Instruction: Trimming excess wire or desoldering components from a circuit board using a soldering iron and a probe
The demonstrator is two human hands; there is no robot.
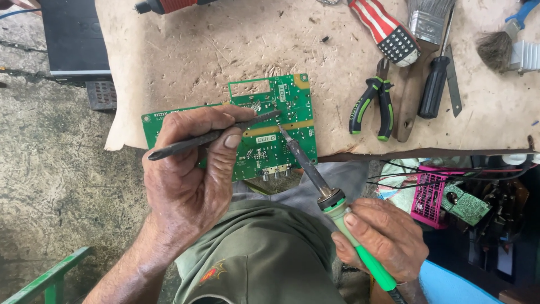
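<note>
Head view, looking straight down: green circuit board [281, 121] flat at the near edge of a worn tan bench top [225, 50], partly overhanging toward the lap. Left hand [188, 174] closed around thin dark tweezers [214, 135], thumb and forefinger pinching the shaft, pointed end reaching right onto the middle of the board, blunt end sticking out left past the knuckles. Right hand [385, 236] wrapped tight on the green handle of a soldering iron [323, 188], well nearer than the board, with the dark barrel slanting up and left and the tip resting on the board just right of the tweezers' point; the two tips nearly meeting over the same patch of components. Farther right on the bench: green-handled pliers [374, 104], a black-handled screwdriver [436, 84], a wooden-handled paintbrush [419, 56] and a striped red, white and blue handle [388, 31]; a red-and-black tool [163, 5] at the far edge. Left of the bench, bare stained concrete floor [50, 169] and a black box [73, 36]. Near right, below bench level, a pink crate [430, 197] with a small green board and tangled wires. Left forearm coming up from the near left, wrist bent inward; right wrist low, just right of an olive-clad knee [259, 253].
</note>
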